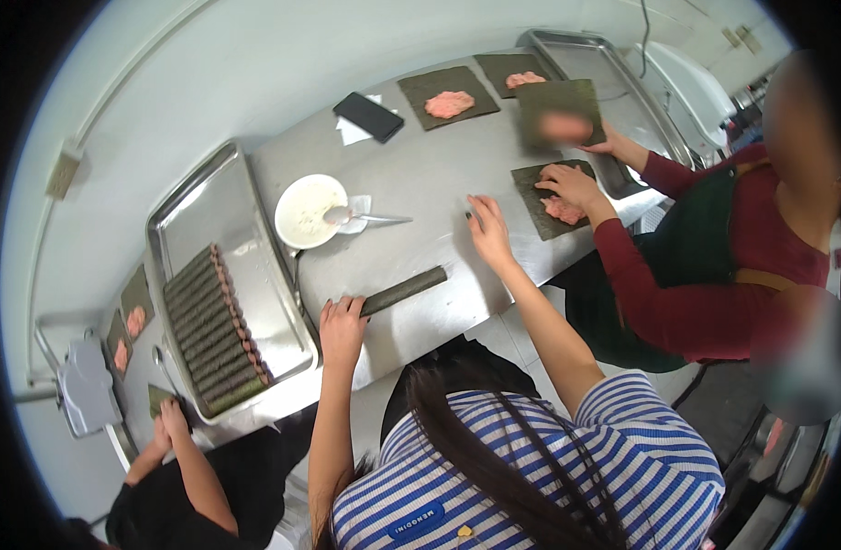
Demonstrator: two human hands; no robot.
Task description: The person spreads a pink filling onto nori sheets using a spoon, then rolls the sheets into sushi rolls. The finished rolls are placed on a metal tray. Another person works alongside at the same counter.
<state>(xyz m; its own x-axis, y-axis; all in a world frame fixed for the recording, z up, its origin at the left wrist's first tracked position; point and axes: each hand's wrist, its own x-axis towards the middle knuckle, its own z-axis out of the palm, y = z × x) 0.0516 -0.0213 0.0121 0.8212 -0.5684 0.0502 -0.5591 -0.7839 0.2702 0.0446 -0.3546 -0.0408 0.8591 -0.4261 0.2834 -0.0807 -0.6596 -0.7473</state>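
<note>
My left hand (343,319) rests on the near end of a long, dark green seaweed roll (404,291) lying on the steel table (420,172), with its fingers curled over it. My right hand (489,229) is beyond the roll's far end, toward the right, with its fingers apart and nothing in them. A white bowl (310,197) of pale, creamy mixture with a metal spoon (379,219) stands behind the roll. To my left, a steel tray (177,203) holds a row of several seaweed rolls (210,325) with pink filling at their ends.
A right-hand co-worker's hands (572,188) handle seaweed sheets with pink filling. More such sheets (417,84) and a black phone (368,115) lie at the back, beside another tray (613,73). A left-hand co-worker's hands (170,422) hold seaweed near my tray.
</note>
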